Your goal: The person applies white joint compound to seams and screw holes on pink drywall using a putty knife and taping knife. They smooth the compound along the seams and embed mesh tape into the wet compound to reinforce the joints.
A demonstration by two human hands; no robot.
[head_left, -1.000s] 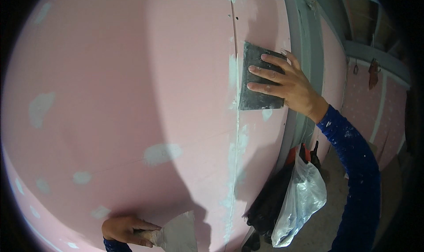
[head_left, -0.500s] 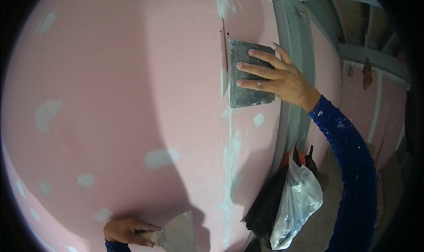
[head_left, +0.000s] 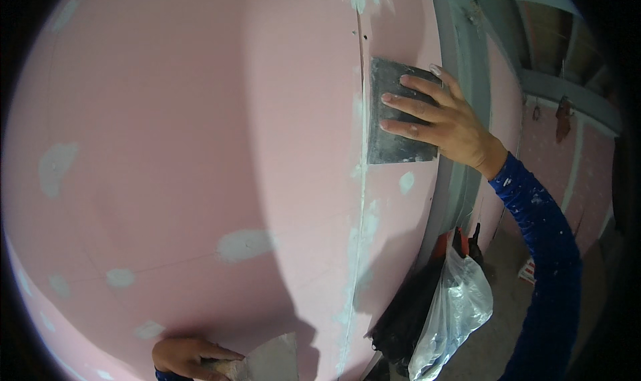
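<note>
A broad rectangular dark-grey putty blade (head_left: 399,140) lies against the pink wall board, right beside a vertical seam (head_left: 362,42). My right hand (head_left: 446,114) holds it, with spread fingers pressing on its face; the thumb is hidden. Fresh whitish filler lines the seam along the blade's left edge, while above it the seam is a dark open groove. Low in the picture, my left hand (head_left: 190,357) is closed around the handle of a wide putty knife (head_left: 270,359), its pale blade pointing right, partly cut off by the lower edge.
Pale filler patches (head_left: 246,245) dot the pink wall (head_left: 167,147). A grey metal post (head_left: 461,114) stands at the board's right edge. Below it hang a clear plastic bag (head_left: 454,307) and a black bag (head_left: 407,307). Another pink wall (head_left: 554,160) stands farther right.
The view has shifted slightly, moving the seam rightward in the picture. The blade under my right hand has slid a little down the seam, and filler shows where the groove looked dark.
</note>
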